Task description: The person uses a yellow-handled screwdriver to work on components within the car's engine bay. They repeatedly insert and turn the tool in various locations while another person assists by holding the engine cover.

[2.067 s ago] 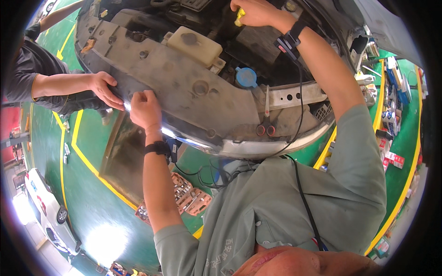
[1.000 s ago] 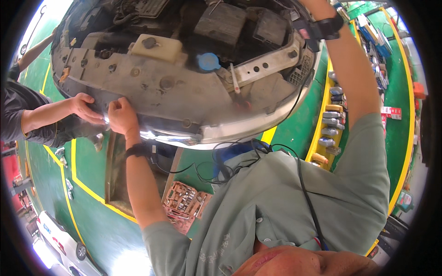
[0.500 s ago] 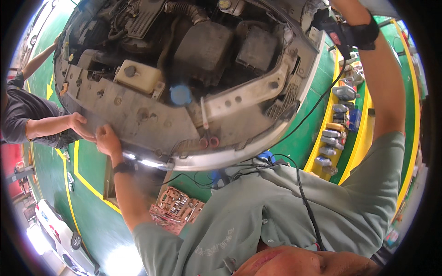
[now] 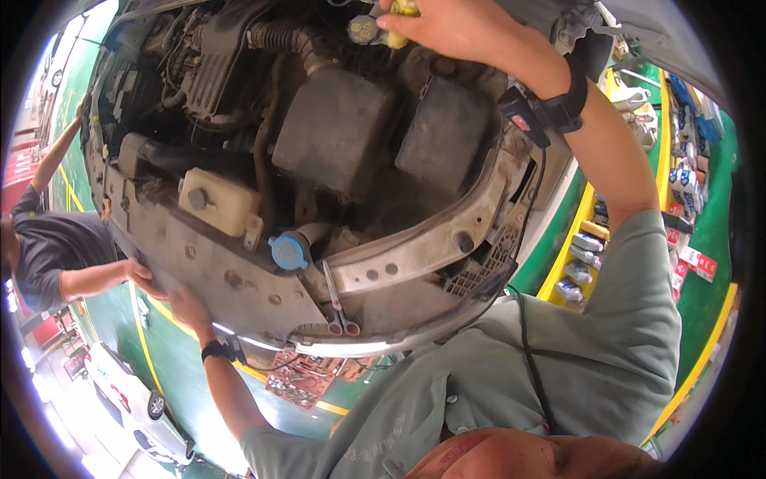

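Note:
My right hand (image 4: 459,30) is high over the engine bay, its fingers closed on a yellow object (image 4: 403,25) whose kind I cannot make out. Beside it sits a grey round reservoir cap (image 4: 362,30) with yellow markings. My left hand (image 4: 190,311) rests at the car's front edge, fingers curled over it and partly hidden. Just left of that is a co-worker's hand (image 4: 139,274), on the same edge. A pair of scissors (image 4: 335,303) lies on the front panel, points toward the engine. Nearby are a blue filler cap (image 4: 289,251) and a cream tank (image 4: 217,203) with a dark cap.
Black covered boxes (image 4: 331,132) fill the middle of the engine bay. A black cable (image 4: 527,335) runs from my right wrist down my shirt. Bottles (image 4: 578,271) stand along yellow-edged floor at right. A tool case (image 4: 299,379) lies below the bumper; a white car (image 4: 132,399) is at lower left.
My right hand has come in from the upper right over the engine bay, now with the yellow object. The view has shifted. My left hand stays at the front edge.

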`<action>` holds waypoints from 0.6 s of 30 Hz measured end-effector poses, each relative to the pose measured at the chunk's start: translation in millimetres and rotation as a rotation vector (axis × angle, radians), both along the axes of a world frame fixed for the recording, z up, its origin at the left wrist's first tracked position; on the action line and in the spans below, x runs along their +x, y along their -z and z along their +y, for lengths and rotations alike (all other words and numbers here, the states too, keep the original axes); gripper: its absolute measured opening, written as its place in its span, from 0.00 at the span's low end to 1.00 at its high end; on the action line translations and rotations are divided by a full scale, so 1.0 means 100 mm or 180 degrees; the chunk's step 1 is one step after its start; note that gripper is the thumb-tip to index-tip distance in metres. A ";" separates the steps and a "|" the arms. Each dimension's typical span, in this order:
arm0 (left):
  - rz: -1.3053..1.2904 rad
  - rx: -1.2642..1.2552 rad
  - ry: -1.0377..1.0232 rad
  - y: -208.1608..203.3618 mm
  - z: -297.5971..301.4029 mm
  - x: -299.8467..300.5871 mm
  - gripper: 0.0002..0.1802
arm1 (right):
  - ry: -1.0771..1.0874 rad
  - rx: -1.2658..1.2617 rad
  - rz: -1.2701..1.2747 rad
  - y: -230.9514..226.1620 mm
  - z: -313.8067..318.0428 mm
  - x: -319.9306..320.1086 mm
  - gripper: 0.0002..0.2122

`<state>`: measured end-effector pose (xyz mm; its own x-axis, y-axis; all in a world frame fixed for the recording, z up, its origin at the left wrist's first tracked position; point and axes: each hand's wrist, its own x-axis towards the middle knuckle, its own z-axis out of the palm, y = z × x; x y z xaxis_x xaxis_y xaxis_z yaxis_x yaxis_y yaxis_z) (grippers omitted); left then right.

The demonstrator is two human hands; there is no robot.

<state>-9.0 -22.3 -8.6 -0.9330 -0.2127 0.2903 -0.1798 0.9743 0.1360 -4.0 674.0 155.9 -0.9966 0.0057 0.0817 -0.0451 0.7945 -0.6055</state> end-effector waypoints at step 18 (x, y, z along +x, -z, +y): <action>-0.0004 0.0045 -0.0096 -0.04 0.03 0.03 0.24 | -0.0478 -0.0012 0.0525 0.71 0.30 -0.09 0.11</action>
